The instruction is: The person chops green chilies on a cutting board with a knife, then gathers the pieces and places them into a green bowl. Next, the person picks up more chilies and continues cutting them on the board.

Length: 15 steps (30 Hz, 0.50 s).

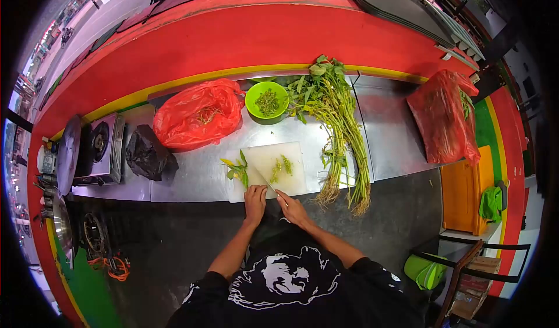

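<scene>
A white cutting board (pixel 293 179) lies on the steel counter in front of me. My right hand (pixel 292 208) is closed on the handle of a knife (pixel 266 181), whose blade points up and left over the board. On the board's near left edge, my left hand (pixel 255 201) has its fingers bent together beside the blade, below a leafy green stem (pixel 238 169). What those fingers hold is too small to tell. Small cut green pieces (pixel 280 169) lie right of the knife. A green bowl (pixel 251 99) behind the board contains chopped greens (pixel 268 103).
Long rooted green stalks (pixel 343 136) lie right of the board, their roots over the counter's front edge. A red bag (pixel 201 115) and a black bag (pixel 147 152) sit left, near a stove (pixel 100 144). Another red bag (pixel 445 118) stands far right.
</scene>
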Motion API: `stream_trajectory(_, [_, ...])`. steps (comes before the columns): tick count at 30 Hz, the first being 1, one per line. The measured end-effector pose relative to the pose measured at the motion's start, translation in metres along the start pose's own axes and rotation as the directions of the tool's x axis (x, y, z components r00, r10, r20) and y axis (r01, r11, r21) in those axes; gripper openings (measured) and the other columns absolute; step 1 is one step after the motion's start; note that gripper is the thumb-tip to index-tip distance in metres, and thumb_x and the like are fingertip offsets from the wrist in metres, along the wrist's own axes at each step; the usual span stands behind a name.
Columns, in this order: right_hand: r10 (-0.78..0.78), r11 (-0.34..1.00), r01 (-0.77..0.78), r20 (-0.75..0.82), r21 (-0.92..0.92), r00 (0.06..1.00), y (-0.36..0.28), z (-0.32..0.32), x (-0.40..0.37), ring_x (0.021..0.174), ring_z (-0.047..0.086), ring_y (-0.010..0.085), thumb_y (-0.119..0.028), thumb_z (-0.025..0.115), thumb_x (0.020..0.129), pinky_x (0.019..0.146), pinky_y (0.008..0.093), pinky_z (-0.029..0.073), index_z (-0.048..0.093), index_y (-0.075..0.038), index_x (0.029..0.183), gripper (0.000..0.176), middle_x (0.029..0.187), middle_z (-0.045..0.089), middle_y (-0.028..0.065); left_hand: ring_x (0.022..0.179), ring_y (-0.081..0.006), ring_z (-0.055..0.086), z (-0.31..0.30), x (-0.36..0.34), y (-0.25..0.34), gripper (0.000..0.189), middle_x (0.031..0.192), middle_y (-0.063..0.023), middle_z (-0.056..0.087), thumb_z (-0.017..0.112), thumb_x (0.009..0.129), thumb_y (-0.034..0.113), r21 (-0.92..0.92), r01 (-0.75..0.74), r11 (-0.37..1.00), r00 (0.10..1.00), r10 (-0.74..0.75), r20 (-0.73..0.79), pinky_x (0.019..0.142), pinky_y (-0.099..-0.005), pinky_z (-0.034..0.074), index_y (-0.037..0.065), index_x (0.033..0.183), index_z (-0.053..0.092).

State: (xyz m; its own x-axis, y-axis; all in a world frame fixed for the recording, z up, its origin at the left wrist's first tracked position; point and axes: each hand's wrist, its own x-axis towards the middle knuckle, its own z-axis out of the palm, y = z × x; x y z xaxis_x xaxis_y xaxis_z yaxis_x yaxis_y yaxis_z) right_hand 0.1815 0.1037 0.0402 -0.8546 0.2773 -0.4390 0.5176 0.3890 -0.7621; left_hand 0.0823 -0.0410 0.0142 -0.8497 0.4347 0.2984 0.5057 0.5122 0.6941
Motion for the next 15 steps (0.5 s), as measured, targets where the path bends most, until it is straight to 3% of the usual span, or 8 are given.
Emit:
stream_trajectory(7, [-0.048,0.999,0.047,-0.039,-0.019,0.998,-0.015,-0.001,0.012,0.098,0.067,0.0511,-0.043,0.048,0.106,0.091,0.0557,0.052,0.056,-0.022,0.145,0.045,0.095,0.070,0.0306,0.093,-0.0284,0.062,0.003,0.000,-0.003,0.012,0.093,-0.0080,0.065,0.069,0.093,0.010,0.009,-0.014,1.000,1.000,0.014,-0.013,0.081,-0.0410,0.044,0.008,0.103,0.073])
stream_trajectory(9, [-0.038,0.999,0.038,0.004,0.001,0.999,-0.011,-0.002,0.013,0.103,0.066,0.0503,-0.042,0.049,0.106,0.093,0.0534,0.052,0.056,-0.020,0.146,0.046,0.103,0.070,0.0315,0.093,-0.0285,0.063,0.004,0.000,-0.005,0.011,0.093,-0.0077,0.065,0.069,0.092,0.011,0.021,-0.018,1.000,1.000,0.019,-0.013,0.081,-0.0411,0.044,0.008,0.103,0.073])
stream_trajectory(11, [-0.252,0.962,0.263,-0.143,0.066,0.957,0.008,0.009,0.016,0.110,0.065,0.0493,-0.042,0.048,0.107,0.096,0.0512,0.052,0.056,-0.018,0.146,0.046,0.112,0.068,0.0314,0.092,-0.0287,0.063,0.002,0.001,-0.007,0.011,0.093,-0.0075,0.065,0.069,0.092,0.011,0.035,-0.017,0.999,1.000,0.018,-0.012,0.080,-0.0413,0.044,0.008,0.102,0.072])
stream_trajectory(12, [-0.140,0.987,0.144,-0.058,0.075,0.988,0.006,0.004,0.013,0.115,0.063,0.0482,-0.042,0.047,0.107,0.098,0.0493,0.051,0.055,-0.019,0.146,0.046,0.119,0.067,0.0301,0.091,-0.0287,0.063,0.001,0.002,-0.008,0.011,0.093,-0.0073,0.065,0.070,0.092,0.011,0.032,-0.033,0.999,0.999,0.034,-0.008,0.079,-0.0415,0.044,0.008,0.101,0.072])
stream_trajectory(15, [-0.015,0.998,0.014,0.019,0.057,1.000,0.000,-0.004,0.006,0.116,0.062,0.0488,-0.043,0.047,0.107,0.099,0.0499,0.051,0.055,-0.021,0.146,0.045,0.120,0.067,0.0292,0.090,-0.0287,0.063,0.002,0.003,-0.008,0.010,0.093,-0.0071,0.065,0.070,0.091,0.011,0.022,-0.040,0.999,0.999,0.040,0.006,0.078,-0.0417,0.044,0.008,0.101,0.072])
